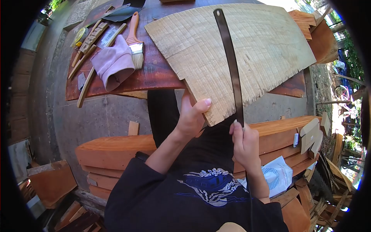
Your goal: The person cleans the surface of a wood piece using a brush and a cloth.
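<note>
A broad pale wooden board (266, 50), rough-grained and frayed along its near edge, lies partly on the table and juts out toward me. My left hand (192, 116) grips its near left corner, thumb on top and fingers underneath. Across the board runs a long, dark, flat metal strip (230, 62), with a hole at its far end. Closed around the strip's near part, my right hand (244, 141) sits just past the board's frayed edge.
On the reddish table (154, 58) lie a paintbrush (135, 42), a pinkish cloth (114, 62), several wooden sticks and a tape roll (80, 35). Stacked timber (116, 150) makes a bench around me, with a white plastic bag (277, 176) at right. Scrap wood (336, 181) fills the lower right.
</note>
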Available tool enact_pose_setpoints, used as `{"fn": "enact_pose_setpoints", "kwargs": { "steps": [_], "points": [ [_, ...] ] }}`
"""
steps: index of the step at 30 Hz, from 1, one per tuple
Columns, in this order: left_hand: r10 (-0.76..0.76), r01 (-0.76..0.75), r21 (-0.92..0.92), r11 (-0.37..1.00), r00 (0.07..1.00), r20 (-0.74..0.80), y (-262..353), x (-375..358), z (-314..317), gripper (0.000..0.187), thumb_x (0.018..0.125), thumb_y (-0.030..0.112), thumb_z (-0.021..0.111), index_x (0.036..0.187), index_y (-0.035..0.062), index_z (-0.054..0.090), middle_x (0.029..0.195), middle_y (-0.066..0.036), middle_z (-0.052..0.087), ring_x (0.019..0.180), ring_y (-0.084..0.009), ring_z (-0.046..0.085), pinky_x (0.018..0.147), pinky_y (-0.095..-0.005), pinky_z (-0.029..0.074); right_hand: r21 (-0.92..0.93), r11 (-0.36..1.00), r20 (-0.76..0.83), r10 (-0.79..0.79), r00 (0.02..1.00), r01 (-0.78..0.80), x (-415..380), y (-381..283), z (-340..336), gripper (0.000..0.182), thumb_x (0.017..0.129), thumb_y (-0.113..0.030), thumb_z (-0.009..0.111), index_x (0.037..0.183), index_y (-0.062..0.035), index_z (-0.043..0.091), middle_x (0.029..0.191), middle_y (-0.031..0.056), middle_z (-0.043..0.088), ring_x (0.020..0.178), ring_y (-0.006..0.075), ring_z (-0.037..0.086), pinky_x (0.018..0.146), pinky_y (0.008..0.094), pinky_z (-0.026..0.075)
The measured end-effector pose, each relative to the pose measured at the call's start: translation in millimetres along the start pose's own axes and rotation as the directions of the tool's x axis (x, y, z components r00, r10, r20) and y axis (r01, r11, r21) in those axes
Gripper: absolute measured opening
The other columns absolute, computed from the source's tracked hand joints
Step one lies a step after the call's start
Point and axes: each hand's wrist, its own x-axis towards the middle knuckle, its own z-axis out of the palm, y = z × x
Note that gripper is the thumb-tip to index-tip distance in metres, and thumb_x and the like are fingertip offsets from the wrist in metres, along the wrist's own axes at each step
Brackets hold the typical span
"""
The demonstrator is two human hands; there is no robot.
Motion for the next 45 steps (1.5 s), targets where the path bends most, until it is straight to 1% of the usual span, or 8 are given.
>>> {"fn": "enact_pose_setpoints", "kwargs": {
  "steps": [6, 10, 17, 18, 21, 22, 27, 45],
  "points": [
    [0.082, -0.078, 0.063, 0.995, 0.995, -0.063, -10.1, 2.7, -2.9, 0.076, 0.086, 0.026, 0.065, 0.149, -0.0099, 0.04, 0.138, -0.024, 0.06, 0.126, -0.0314, 0.065, 0.106, -0.0433, 0.054, 0.037, 0.998, 0.029, 0.042, 0.999, -0.043, -17.9, 7.3, -1.7, 0.033, 0.111, -0.017, 0.049, 0.085, -0.0014, 0.061, 0.058, 0.0105, 0.051, 0.05, 0.0245, 0.057, 0.052, 0.0387, 0.041],
    [0.021, -0.021, 0.085, 0.996, 1.0, -0.003, -4.6, 0.0, -4.5, 0.076, 0.088, 0.026, 0.063, 0.15, -0.0101, 0.04, 0.138, -0.025, 0.059, 0.126, -0.0315, 0.065, 0.106, -0.043, 0.054, 0.143, 0.982, 0.038, 0.116, 0.993, -0.12, 2.6, -1.4, 3.5, 0.033, 0.11, -0.018, 0.051, 0.084, -0.0015, 0.062, 0.058, 0.0093, 0.052, 0.05, 0.021, 0.057, 0.052, 0.0359, 0.041],
    [0.013, -0.014, 0.061, 0.998, 1.0, 0.009, -6.3, -4.0, -7.6, 0.076, 0.088, 0.027, 0.063, 0.15, -0.0108, 0.039, 0.139, -0.025, 0.059, 0.126, -0.0315, 0.064, 0.106, -0.0429, 0.054, 0.068, 0.998, 0.011, 0.019, 1.0, -0.019, 10.7, -6.9, 1.2, 0.031, 0.11, -0.017, 0.051, 0.086, -0.0014, 0.062, 0.061, 0.0141, 0.055, 0.054, 0.0274, 0.061, 0.055, 0.0394, 0.044],
    [0.017, -0.019, 0.055, 0.998, 0.999, 0.029, -3.5, 0.2, -6.7, 0.076, 0.088, 0.027, 0.063, 0.15, -0.0109, 0.039, 0.139, -0.025, 0.059, 0.127, -0.0315, 0.064, 0.106, -0.0429, 0.054, 0.08, 0.994, -0.064, -0.066, 0.996, 0.071, 13.2, -6.3, 9.1, 0.041, 0.113, -0.021, 0.046, 0.08, -0.0014, 0.06, 0.054, 0.0009, 0.045, 0.048, 0.0102, 0.044, 0.049, 0.0311, 0.035],
    [0.033, -0.033, 0.066, 0.997, 0.999, 0.011, -2.5, 1.9, -4.2, 0.077, 0.088, 0.028, 0.063, 0.15, -0.0108, 0.038, 0.139, -0.024, 0.059, 0.127, -0.0313, 0.064, 0.107, -0.0432, 0.054, 0.045, 0.999, -0.046, -0.017, 0.999, 0.019, -13.3, 5.4, 9.5, 0.041, 0.113, -0.022, 0.046, 0.081, -0.0019, 0.06, 0.054, 0.0014, 0.045, 0.048, 0.0112, 0.045, 0.049, 0.0321, 0.035],
    [0.037, -0.037, 0.044, 0.998, 0.999, -0.003, -2.8, 3.2, -5.8, 0.075, 0.087, 0.026, 0.064, 0.149, -0.0097, 0.039, 0.137, -0.023, 0.059, 0.126, -0.03, 0.064, 0.107, -0.0429, 0.054, 0.009, 0.999, 0.04, 0.044, 0.998, -0.044, -18.9, 5.0, 0.7, 0.029, 0.11, -0.014, 0.05, 0.086, -0.001, 0.061, 0.066, 0.0164, 0.059, 0.057, 0.0352, 0.062, 0.056, 0.0412, 0.045],
    [0.043, -0.044, 0.062, 0.997, 0.999, 0.02, -4.6, 0.3, -7.8, 0.076, 0.089, 0.028, 0.062, 0.15, -0.0102, 0.038, 0.139, -0.024, 0.059, 0.127, -0.0315, 0.064, 0.107, -0.0434, 0.054, 0.015, 1.0, 0.011, -0.027, 1.0, 0.027, 6.7, -3.5, 2.0, 0.027, 0.109, -0.014, 0.052, 0.088, -0.0009, 0.062, 0.066, 0.0166, 0.059, 0.058, 0.0347, 0.064, 0.056, 0.0412, 0.047],
    [0.025, -0.026, 0.072, 0.997, 1.0, 0.008, -0.4, -1.0, -5.1, 0.075, 0.089, 0.027, 0.062, 0.15, -0.0094, 0.038, 0.139, -0.023, 0.059, 0.127, -0.0315, 0.064, 0.108, -0.0436, 0.054, 0.066, 0.998, 0.03, 0.003, 1.0, -0.005, -0.8, -4.4, 2.3, 0.027, 0.109, -0.014, 0.051, 0.088, -0.0009, 0.061, 0.065, 0.0164, 0.059, 0.058, 0.0351, 0.064, 0.058, 0.0421, 0.047]
  ]
}}
